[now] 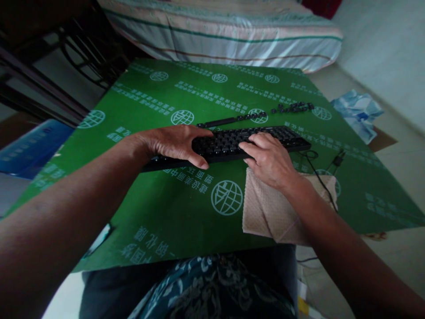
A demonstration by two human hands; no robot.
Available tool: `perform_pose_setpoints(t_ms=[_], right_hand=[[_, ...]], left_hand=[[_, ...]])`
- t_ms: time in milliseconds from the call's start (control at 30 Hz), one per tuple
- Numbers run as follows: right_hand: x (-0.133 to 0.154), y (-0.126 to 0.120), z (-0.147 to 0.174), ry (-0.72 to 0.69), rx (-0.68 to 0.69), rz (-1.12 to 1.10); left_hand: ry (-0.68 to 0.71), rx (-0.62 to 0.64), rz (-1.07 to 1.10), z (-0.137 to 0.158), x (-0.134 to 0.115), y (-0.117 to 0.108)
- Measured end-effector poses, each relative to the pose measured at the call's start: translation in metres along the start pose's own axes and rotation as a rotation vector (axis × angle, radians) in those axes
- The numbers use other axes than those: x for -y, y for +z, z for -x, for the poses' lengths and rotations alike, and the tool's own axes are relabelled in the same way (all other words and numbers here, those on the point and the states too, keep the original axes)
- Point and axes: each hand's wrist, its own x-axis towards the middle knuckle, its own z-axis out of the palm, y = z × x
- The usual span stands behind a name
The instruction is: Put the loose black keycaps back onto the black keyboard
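Observation:
A black keyboard (229, 141) lies slantwise on a green table. My left hand (172, 141) spans its left part, thumb along the front edge and fingers towards the back, gripping it across its width. The keys beneath that palm are hidden. Over the middle-right keys is my right hand (267, 157), its fingers bent and close together on the keys; whatever is between the fingertips is hidden. Behind the keyboard run a long black keycap (219, 122) and a row of small keycaps (250, 116). A pile of loose keycaps (295, 107) sits farther right.
A folded beige cloth (265, 208) lies under my right wrist. The black cable (318, 177) crosses it, near a plug (338, 159). The green table (186, 199) has printed white marks. Beyond its far edge stands a bed (232, 40); a blue-and-white bag (357, 113) is at right.

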Motion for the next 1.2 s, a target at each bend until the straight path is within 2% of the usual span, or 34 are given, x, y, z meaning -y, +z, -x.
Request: perform_pose_setpoints(t_ms=[200,533,967,1200], right_hand=[[-0.007,0.009,-0.003,0.046,-0.026,-0.149],[-0.012,0.011,-0.002,0.064,-0.091,-0.259],[-0.016,0.010,-0.002,0.066,-0.090,-0.281],[-0.017,0.010,-0.003,0.061,-0.081,-0.261]], left_hand=[[0.000,0.005,-0.013,-0.001,-0.002,0.000],[-0.022,0.061,-0.010,-0.001,-0.004,-0.004],[0.014,0.004,-0.009,-0.002,0.000,-0.002],[0.003,0.012,-0.005,-0.002,-0.001,-0.003]])
